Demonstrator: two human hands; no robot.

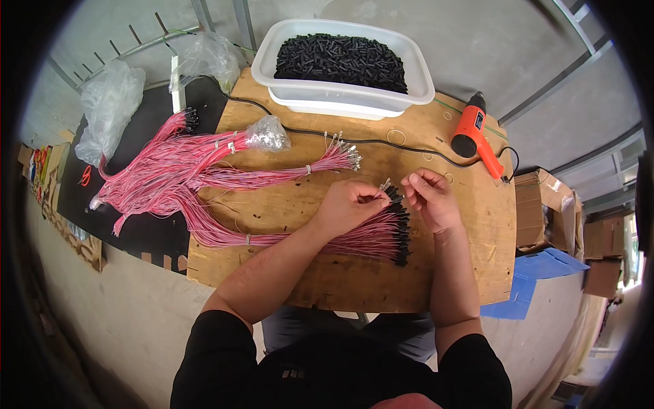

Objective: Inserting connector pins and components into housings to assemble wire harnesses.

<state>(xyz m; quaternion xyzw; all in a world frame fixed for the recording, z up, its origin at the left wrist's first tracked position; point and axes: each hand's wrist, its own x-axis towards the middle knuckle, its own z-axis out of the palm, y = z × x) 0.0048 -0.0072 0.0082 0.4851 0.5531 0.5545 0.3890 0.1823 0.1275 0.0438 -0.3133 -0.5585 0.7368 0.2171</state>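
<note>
A fanned bundle of pink wires (364,238) lies across the middle of the wooden table, its ends capped with black sleeves (400,238). My left hand (349,206) rests over the far side of this fan, thumb and fingers pinched on a thin pink wire near the tips. Just right of the sleeved ends, my right hand (436,202) is raised with thumb and index finger together; whatever is between them is too small to make out. Behind my hands, another pink wire bundle (272,178) ends in pale bare connectors (349,157).
A white tub (262,65) of short black tubes (340,61) stands at the back. At the right lies an orange heat gun (472,133), its black cable (381,142) crossing the table. More pink wires (153,170) and a plastic bag (112,102) are left. Boxes (538,208) stand beyond the right edge.
</note>
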